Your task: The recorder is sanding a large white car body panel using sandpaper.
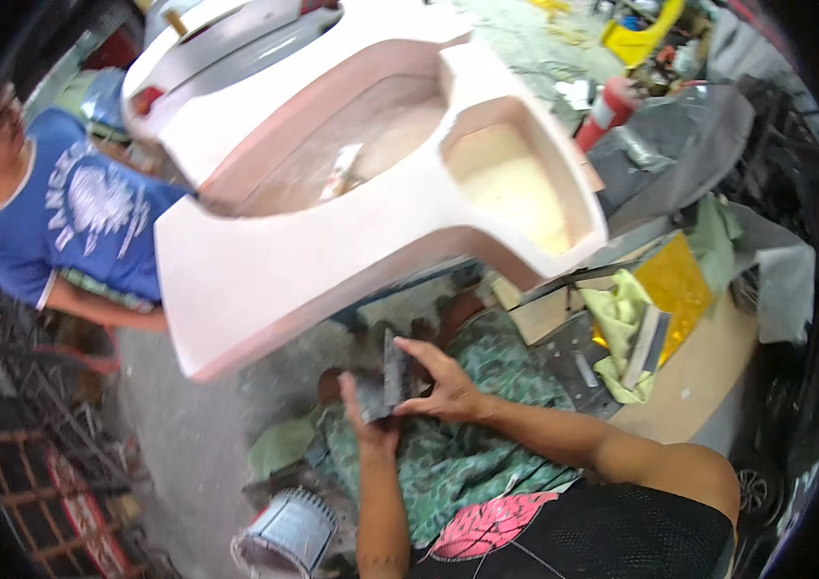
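Observation:
Over my lap, my right hand [446, 388] grips a dark, narrow rectangular block [396, 374] by its edges, thumb and fingers apart around it. My left hand [369, 417] is just beside it, thumb raised, holding a dark grey flat sheet [368, 398] that looks like sandpaper. Sheet and block lie close together or touch; the exact contact is hidden. Beyond my hands stands a large pale pink-white moulded shell [332, 253] with two deep recesses. A small white tube-like item [340, 172] lies inside the larger recess.
A person in a blue shirt [105, 203] stands at the left, against the shell. A white bucket [289, 531] stands near my left forearm. To the right lie a yellow-green cloth [619, 328], a yellow sheet [677, 289] and grey fabric [680, 154]. Behind the shell is a red cylinder [606, 114].

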`<state>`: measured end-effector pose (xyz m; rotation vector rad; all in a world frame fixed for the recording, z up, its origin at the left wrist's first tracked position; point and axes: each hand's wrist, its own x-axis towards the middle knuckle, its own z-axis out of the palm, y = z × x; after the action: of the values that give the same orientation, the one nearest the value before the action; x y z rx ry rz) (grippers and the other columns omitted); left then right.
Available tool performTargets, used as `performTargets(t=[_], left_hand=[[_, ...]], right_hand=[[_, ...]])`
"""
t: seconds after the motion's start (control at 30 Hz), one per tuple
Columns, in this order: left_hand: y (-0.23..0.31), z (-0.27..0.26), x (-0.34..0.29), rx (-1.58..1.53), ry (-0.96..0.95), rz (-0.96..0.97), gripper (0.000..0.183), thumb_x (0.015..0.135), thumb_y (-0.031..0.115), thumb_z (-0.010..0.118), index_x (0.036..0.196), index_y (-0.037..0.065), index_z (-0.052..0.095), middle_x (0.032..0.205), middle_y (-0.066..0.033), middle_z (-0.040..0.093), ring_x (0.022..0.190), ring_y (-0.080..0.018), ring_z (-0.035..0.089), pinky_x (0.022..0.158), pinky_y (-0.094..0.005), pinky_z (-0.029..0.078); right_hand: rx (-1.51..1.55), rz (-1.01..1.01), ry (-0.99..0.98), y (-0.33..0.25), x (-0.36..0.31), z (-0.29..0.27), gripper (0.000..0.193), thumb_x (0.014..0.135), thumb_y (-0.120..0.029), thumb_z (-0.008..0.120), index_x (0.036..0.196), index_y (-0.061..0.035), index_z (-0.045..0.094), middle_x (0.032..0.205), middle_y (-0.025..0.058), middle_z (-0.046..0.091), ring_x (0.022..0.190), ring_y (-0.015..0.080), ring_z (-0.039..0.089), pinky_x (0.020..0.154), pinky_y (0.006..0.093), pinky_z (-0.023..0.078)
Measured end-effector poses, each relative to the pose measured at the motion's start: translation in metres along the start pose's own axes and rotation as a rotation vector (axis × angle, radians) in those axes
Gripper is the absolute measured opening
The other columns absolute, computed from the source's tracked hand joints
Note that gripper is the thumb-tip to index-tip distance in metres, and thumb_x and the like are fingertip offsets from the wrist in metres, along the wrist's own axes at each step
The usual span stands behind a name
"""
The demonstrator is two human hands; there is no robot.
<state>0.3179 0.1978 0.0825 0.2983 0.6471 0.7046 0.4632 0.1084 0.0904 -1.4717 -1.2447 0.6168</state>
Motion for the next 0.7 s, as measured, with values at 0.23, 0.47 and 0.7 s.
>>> performTargets(t=[0.23,0.47,0.7], left_hand=[[-0.008,-0.002,-0.010,0.173,-0.047,-0.156,0.064,0.104,0.062,0.042,0.134,0.007,0.056,0.126,-0.0098,0.064,0.115,-0.0253,0.063,0.101,-0.0399,0.051],[-0.001,0.002,0.001,0.180,-0.120,-0.269,0.063,0.103,0.062,0.043,0.132,0.009,0.057,0.121,-0.0093,0.065,0.108,-0.0242,0.066,0.095,-0.0398,0.055],[0.000,0.001,0.008,-0.025,0.021,-0.241,0.072,0.097,0.064,0.051,0.131,0.002,0.060,0.125,-0.0133,0.067,0.111,-0.0289,0.066,0.101,-0.0439,0.051]], right_hand=[[0.020,0.019,-0.158,-0.011,-0.007,0.004,0.112,0.068,-0.038,0.092,0.155,0.0010,0.033,0.147,0.0248,0.049,0.136,0.0370,0.050,0.114,0.0423,0.040],[0.069,0.101,-0.192,-0.007,-0.001,0.007,0.112,0.067,-0.037,0.092,0.156,-0.0034,0.033,0.139,0.0269,0.052,0.124,0.0428,0.054,0.107,0.0453,0.043],[-0.012,0.044,-0.046,0.000,0.005,-0.001,0.111,0.066,-0.037,0.094,0.153,0.0004,0.038,0.139,0.0234,0.052,0.128,0.0365,0.052,0.110,0.0418,0.042]])
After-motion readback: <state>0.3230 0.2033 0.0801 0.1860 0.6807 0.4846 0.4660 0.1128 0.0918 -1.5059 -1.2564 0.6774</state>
